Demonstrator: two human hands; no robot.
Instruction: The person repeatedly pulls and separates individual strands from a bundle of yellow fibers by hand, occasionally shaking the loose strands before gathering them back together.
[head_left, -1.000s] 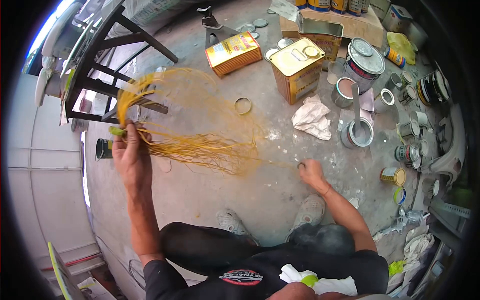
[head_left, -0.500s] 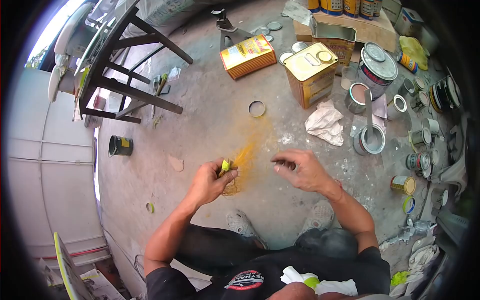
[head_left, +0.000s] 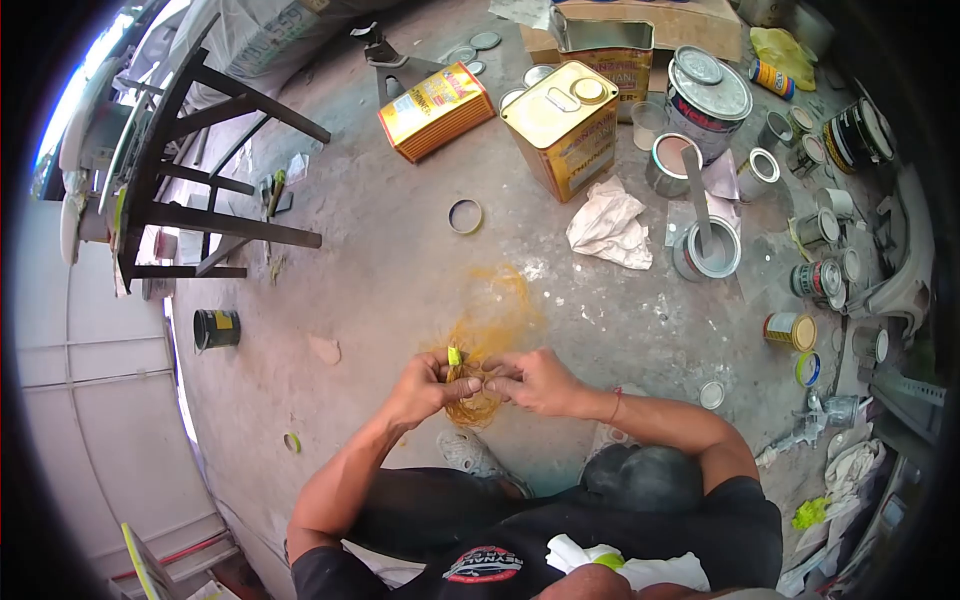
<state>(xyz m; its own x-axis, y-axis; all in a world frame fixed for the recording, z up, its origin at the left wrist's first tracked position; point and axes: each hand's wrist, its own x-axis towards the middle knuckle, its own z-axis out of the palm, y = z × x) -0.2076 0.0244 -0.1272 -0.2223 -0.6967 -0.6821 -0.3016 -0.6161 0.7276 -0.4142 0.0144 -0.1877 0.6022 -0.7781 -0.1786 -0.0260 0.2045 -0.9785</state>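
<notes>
My left hand (head_left: 425,388) is closed around a bundle of fine yellow-orange strands (head_left: 468,412), which has a bright yellow-green tape band (head_left: 454,356) near its top. Against the bundle's right side, my right hand (head_left: 535,382) has its fingertips pinched together on the strands. Loops of strand hang below the fingers, while a thin, blurred spray of them fans out beyond the hands. Both hands are low over the concrete floor, in front of my knees. Exactly which strands the right fingertips grip is partly hidden.
Two thinner tins, one lying (head_left: 437,112) and one upright (head_left: 562,130), are at the back. A crumpled cloth (head_left: 610,225) and a grey paint can with a stirring stick (head_left: 708,250) lie right. A dark metal stand (head_left: 235,215) and black can (head_left: 216,328) are left.
My right hand has moved left to meet the bundle, its fingers now pinching there. The left hand still holds the bundle. The camera view has shifted to the right.
</notes>
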